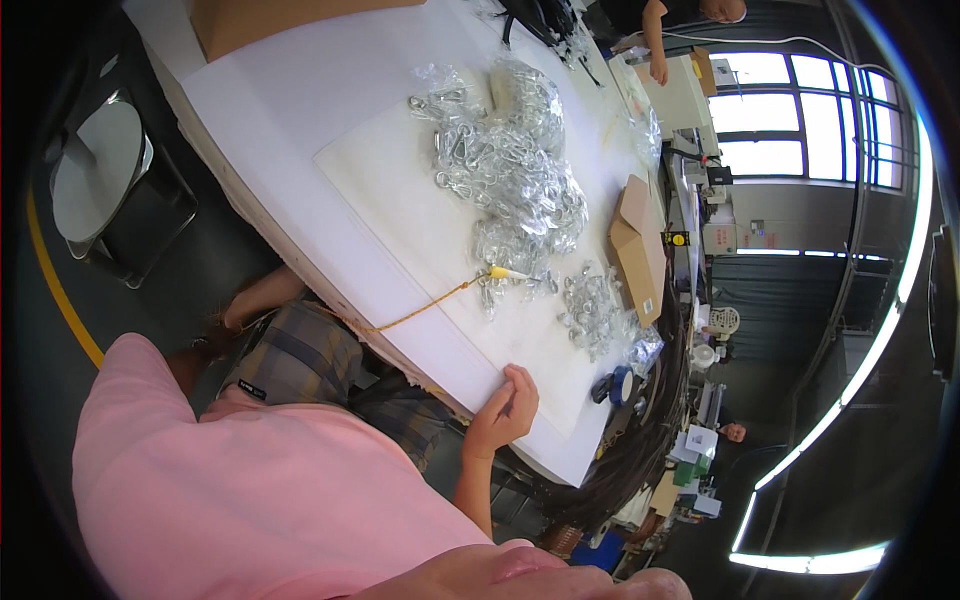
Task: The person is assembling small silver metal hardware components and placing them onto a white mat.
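My right hand (505, 408) rests at the near edge of the white-topped table (250, 90). Its fingers are curled together, and whether anything is inside them is hidden. Down beside the plaid shorts, my left arm (178, 372) is in shade; I cannot make out its fingers. A large heap of clear plastic bags (520, 150) with metal snap hooks lies on the table, apart from both hands. Loose metal hooks (592, 310) form a smaller pile nearer my right hand. An orange cord (430, 305) runs from the table edge to a yellow-and-white pointed piece (500, 272).
A cardboard box (638, 250) and a blue tape roll (621, 384) sit past the small pile. Black strands (610, 500) hang along the table's end. Stools (110, 180) stand on the floor. A co-worker's arm (655, 45) shows across the table.
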